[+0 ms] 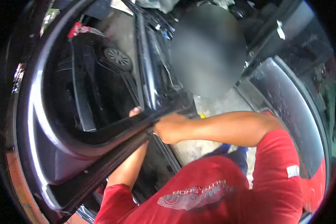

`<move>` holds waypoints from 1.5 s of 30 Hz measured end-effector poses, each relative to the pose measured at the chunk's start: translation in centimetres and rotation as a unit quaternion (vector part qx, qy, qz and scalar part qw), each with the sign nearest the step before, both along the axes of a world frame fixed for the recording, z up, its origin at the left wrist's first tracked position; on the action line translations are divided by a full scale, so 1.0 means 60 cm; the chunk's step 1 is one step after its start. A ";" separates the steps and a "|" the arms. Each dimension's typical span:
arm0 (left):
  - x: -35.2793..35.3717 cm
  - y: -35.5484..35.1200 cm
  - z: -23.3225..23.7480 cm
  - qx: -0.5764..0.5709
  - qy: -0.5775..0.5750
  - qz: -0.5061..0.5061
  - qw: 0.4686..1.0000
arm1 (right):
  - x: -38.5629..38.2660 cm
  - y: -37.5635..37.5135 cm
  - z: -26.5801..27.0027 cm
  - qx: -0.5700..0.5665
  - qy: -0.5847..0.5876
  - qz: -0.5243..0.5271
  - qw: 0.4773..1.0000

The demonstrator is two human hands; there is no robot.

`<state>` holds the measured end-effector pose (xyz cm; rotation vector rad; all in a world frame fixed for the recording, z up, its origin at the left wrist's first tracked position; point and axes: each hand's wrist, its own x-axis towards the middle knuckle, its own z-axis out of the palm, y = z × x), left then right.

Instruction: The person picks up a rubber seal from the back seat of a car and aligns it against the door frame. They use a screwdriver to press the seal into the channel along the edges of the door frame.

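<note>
A dark car door with a window frame (pixel 97 149) fills the left and middle of the head view. My right hand (pixel 171 128) is closed in a fist against the end of the frame's lower rail. Whatever its fingers grip is too small and blurred to name. My left forearm passes behind that rail, and the fingertips of my left hand (pixel 135 111) show curled at its upper side, in the window opening. The rail hides the rest of that hand.
A wheel (pixel 117 58) of a dark car shows through the window opening. A silver-and-red car panel (pixel 287 87) stands close on my right. A blurred round patch covers the upper middle. Concrete floor (pixel 192 147) lies below my right arm.
</note>
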<state>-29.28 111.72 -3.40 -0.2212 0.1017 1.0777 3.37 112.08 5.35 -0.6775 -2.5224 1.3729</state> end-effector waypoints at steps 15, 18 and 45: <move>0.025 -0.012 0.004 0.219 0.942 0.012 0.254 | 0.075 -0.095 -0.317 -0.171 0.052 -0.205 0.962; 0.022 -0.045 0.011 0.260 0.962 -0.086 -0.005 | 0.223 -0.225 -0.385 -0.101 -0.120 -0.257 0.954; 0.149 -0.213 0.127 0.084 0.811 0.156 0.558 | 0.653 -0.866 -0.374 -0.184 -0.199 -0.607 0.747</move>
